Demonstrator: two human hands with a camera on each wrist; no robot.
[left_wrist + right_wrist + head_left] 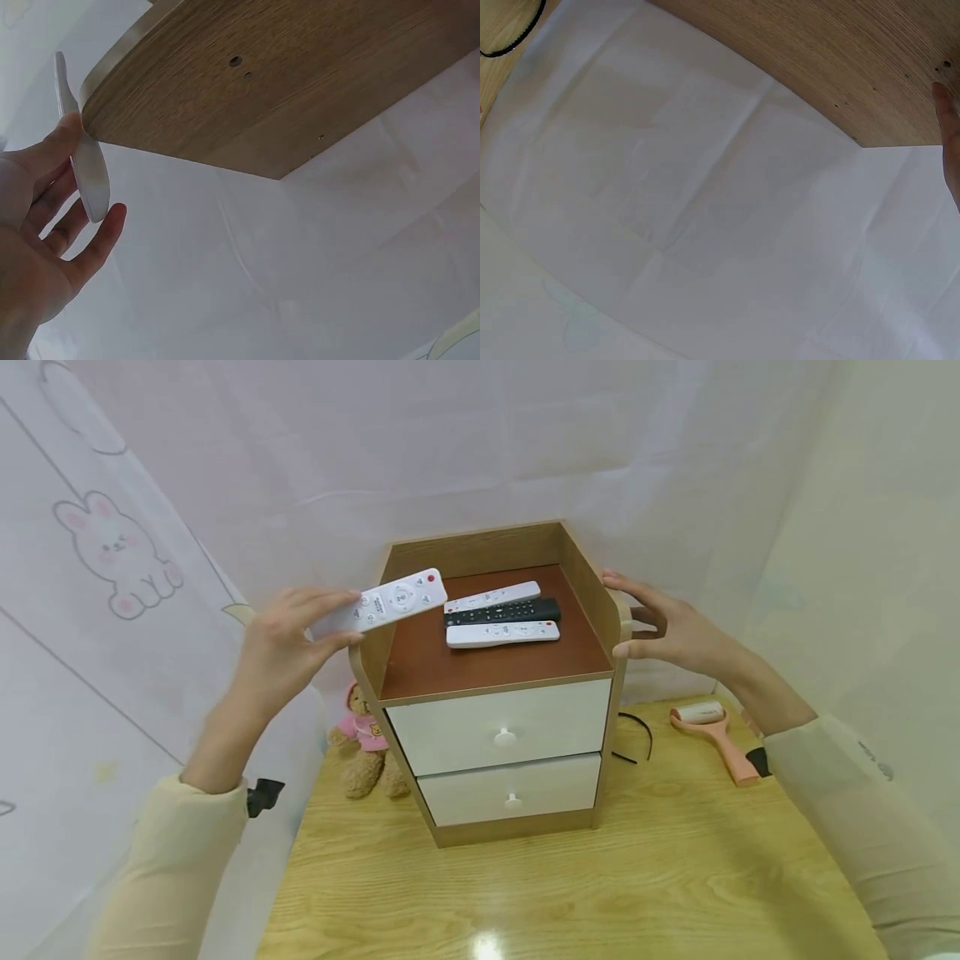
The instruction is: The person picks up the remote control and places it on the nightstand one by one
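My left hand [281, 639] pinches one end of a white remote control [402, 599] between thumb and fingers. The remote is raised at the left side of a small two-drawer cabinet [498, 681], its buttons facing up. In the left wrist view the remote [91, 176] appears edge-on beside the wooden side panel [195, 97]. On the cabinet's brown top lie a white remote [517, 595], a black remote [502, 612] and another white remote [502, 634], side by side. My right hand [667, 618] rests its fingers against the cabinet's right side panel [592, 597], holding nothing.
Left of the cabinet sits a teddy bear [365, 735] in pink. A black headband [641, 731] and a pink-handled lint roller [716, 739] lie to the right on the wooden table [525, 893]. White cloth [487, 452] hangs behind.
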